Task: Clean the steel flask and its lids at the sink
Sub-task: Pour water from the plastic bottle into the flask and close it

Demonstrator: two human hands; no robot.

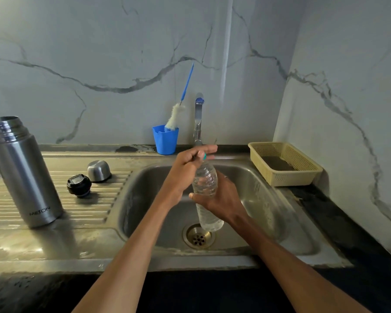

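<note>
— Looking biggest first: sink, then steel flask standing open on the drainboard, its lids beside it, unwashed.
— And the hands?
— Right hand grips a plastic bottle; left hand pinches its cap.
— Risk?
— Wet grip could slip, spilling water outside the flask.
</note>
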